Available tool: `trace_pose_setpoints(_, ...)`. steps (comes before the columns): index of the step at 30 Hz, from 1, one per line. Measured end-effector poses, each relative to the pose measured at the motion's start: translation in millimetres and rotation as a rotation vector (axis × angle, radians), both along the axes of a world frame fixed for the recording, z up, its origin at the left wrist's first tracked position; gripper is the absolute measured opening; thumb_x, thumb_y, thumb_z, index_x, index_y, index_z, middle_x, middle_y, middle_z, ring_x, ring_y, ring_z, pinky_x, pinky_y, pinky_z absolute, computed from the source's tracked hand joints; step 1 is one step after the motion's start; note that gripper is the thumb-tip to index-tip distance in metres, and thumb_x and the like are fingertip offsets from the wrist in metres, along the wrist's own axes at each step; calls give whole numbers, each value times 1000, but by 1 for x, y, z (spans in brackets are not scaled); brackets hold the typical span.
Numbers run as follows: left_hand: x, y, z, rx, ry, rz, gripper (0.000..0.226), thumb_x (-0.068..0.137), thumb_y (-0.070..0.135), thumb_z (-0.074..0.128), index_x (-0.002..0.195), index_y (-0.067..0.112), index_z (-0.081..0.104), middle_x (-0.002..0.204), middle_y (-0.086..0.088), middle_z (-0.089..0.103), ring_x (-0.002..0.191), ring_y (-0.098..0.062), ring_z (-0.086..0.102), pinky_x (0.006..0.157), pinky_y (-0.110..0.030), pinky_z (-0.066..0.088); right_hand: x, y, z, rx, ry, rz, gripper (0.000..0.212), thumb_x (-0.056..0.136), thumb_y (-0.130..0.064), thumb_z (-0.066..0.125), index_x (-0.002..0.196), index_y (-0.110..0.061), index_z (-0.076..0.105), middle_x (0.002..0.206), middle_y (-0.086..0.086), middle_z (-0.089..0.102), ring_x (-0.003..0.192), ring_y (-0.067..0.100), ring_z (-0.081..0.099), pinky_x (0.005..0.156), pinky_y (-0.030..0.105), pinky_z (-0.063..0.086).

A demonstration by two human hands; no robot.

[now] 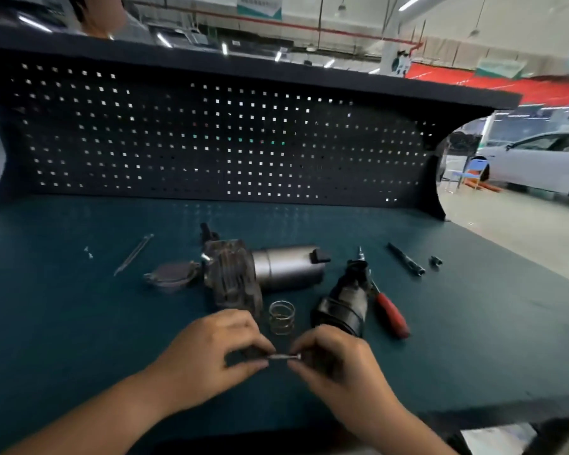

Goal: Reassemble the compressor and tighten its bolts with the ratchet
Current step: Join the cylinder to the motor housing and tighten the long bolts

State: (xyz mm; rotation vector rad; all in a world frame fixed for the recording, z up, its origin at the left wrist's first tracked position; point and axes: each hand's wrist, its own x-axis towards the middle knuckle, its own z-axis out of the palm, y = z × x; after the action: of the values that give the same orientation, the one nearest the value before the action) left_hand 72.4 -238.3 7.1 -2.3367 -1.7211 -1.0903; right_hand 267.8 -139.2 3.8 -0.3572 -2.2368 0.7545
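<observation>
— What is being gripped?

— A small metal bolt (283, 356) is being pinched from both ends: its left end by the curled fingers of the left hand (211, 349), its right end by those of the right hand (335, 359), over the near part of the bench (79, 323).

— And what is lying around it?

— A coil spring (281, 316) is standing just beyond the hands. Farther back, the compressor (263, 270) is lying on its side, with a round cover (171, 274) just beside it on the left. A dark cylinder part (342, 303) is lying right of the spring, and a red-handled tool (391, 315) just beside it; its kind cannot be told. A black bar (406, 259) is lying farther right, and a thin rod (133, 254) far left.
</observation>
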Motion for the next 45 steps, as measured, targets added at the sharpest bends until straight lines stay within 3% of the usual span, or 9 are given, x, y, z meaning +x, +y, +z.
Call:
trace_pose_setpoints(6, 49, 43, 3, 152, 266, 180, 22, 71, 37, 74, 90, 26, 72, 86, 14, 63, 88, -4, 53, 77, -21, 42, 72, 65, -15, -290, 197, -184, 26, 79, 2, 71, 73, -23, 65, 72, -11, 67, 75, 0, 55, 66, 18, 41)
trace_pose_setpoints(15, 35, 82, 11, -148, 553, 525, 44, 65, 48, 62, 101, 24, 50, 105, 7, 47, 116, -22, 44, 105, -43, 24, 82, 112, -23, -135, -114, -404, 25, 77, -10, 75, 70, -28, 59, 69, -12, 60, 67, 2, 56, 61, 6, 38)
trace_pose_setpoints(21, 24, 92, 8, -405, 747, 620, 56, 82, 53, 54, 127, 22, 46, 121, 7, 53, 130, -18, 33, 106, -62, -16, 76, 108, -26, 276, -462, -457, 16, 87, -36, 62, 95, -23, 63, 126, -8, 58, 97, 11, 48, 77, 17, 37)
trace_pose_setpoints(27, 20, 83, 7, -167, 368, 540, 47, 79, 44, 67, 121, 30, 54, 114, 13, 52, 120, -11, 44, 116, -42, 7, 79, 102, -27, 309, -356, -419, 31, 86, -38, 61, 112, -23, 64, 118, -5, 58, 102, 15, 47, 88, 20, 35)
trace_pose_setpoints(33, 15, 63, 33, 102, -387, 303, 51, 67, 1, 81, 101, 35, 61, 105, 2, 52, 93, 7, 57, 82, -2, 39, 73, 92, -16, 156, -10, -304, 42, 77, -7, 73, 111, -28, 59, 114, -17, 49, 108, 13, 47, 95, 4, 25)
trace_pose_setpoints(36, 21, 60, 37, 56, -325, 325, 53, 69, 5, 81, 111, 31, 61, 106, 4, 50, 96, 6, 54, 84, -1, 36, 58, 80, -6, 95, 72, -251, 37, 79, -12, 73, 109, -30, 58, 113, -23, 49, 111, 11, 49, 95, 7, 30)
trace_pose_setpoints(39, 34, 57, 36, 38, -133, 335, 73, 70, 21, 81, 133, 33, 45, 106, 21, 47, 99, 7, 50, 84, 1, 32, 41, 65, 7, -38, -14, -205, 41, 75, -54, 64, 111, -37, 54, 109, -21, 55, 104, 2, 54, 98, 21, 37)
trace_pose_setpoints(41, 47, 55, 35, 9, -2, 263, 91, 70, 29, 80, 140, 42, 23, 105, 29, 46, 97, 8, 50, 86, -2, 34, 30, 56, 11, -47, -101, -164, 57, 68, -67, 61, 115, -36, 52, 106, -20, 57, 96, -5, 53, 90, 10, 35)
trace_pose_setpoints(45, 63, 59, 39, 173, 266, 210, 85, 70, 30, 76, 142, 26, 30, 108, 9, 62, 99, -9, 60, 92, -25, 38, 19, 52, 16, 43, -71, -120, 40, 75, -46, 71, 108, -30, 56, 92, -24, 57, 93, 0, 54, 82, 15, 41)
